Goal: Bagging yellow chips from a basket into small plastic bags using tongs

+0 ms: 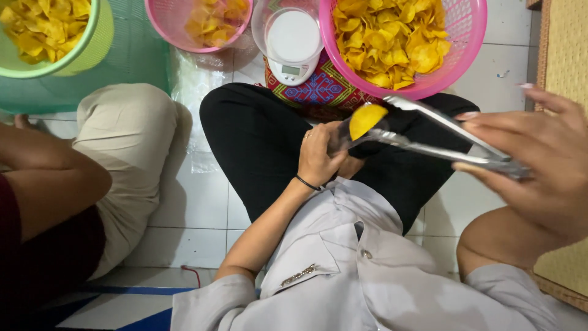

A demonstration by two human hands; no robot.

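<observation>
— Fingers of your right hand [539,159] wrap the handle end of the metal tongs [441,138], squeezing them so the tips pinch one yellow chip [366,119]. Why hold it that way?

— It keeps your skin off a thin, curled, brittle-looking chip. Your left hand [318,156], at 9 o'clock of the chip, closes on what looks like a clear plastic bag [338,140]; its mouth meets the tong tips.

— And the supply?

— A pink slotted plastic basket [468,37] of wavy chips sits at 12 o'clock, just beyond your knees. A white digital scale [293,43] stands at 11 o'clock on a patterned cloth [318,89], near enough to reach. A green basket [92,43] sits further left, beside another person's knee [131,116].
</observation>
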